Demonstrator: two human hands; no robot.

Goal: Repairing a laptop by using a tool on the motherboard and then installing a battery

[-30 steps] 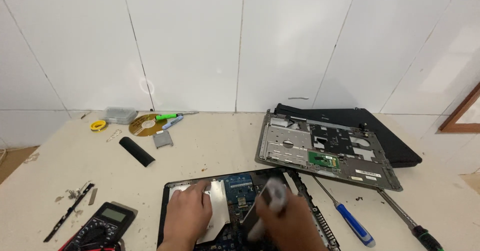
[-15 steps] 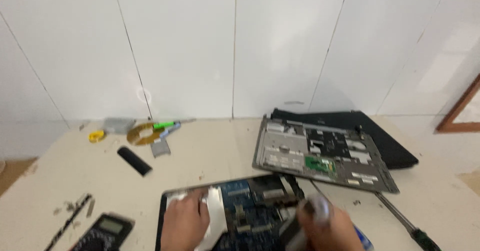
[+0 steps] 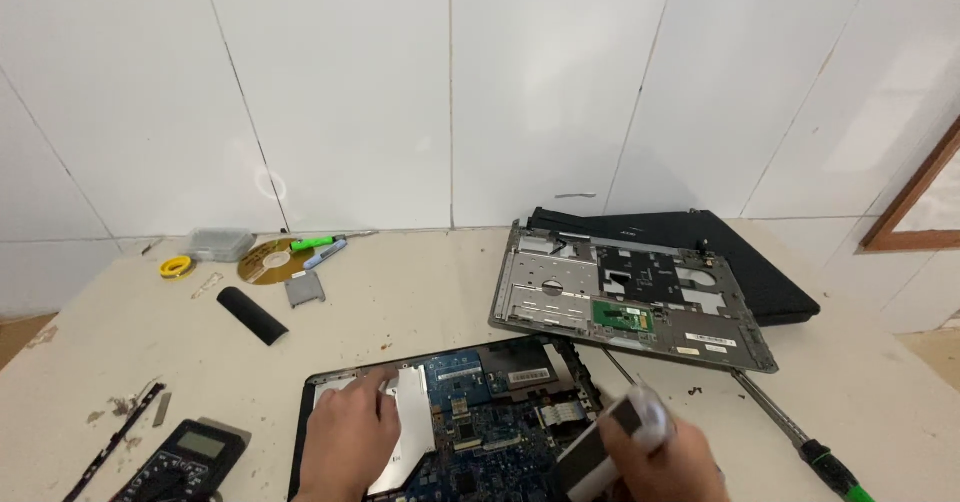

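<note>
An opened laptop base with a blue circuit board lies at the bottom centre of the table. My left hand rests flat on its silver plate at the left side. Over the base's right edge my right hand grips a grey and white block-shaped tool, tilted with its white end up.
A grey laptop palmrest frame lies on a black lid at the right. Two screwdrivers lie in front of it. A multimeter, a black strip, a disc, pens, yellow tape and a clear box sit left.
My right hand has lifted the grey and white tool to the right, off the board's centre. The view has tilted up a little. My left hand stays on the base.
</note>
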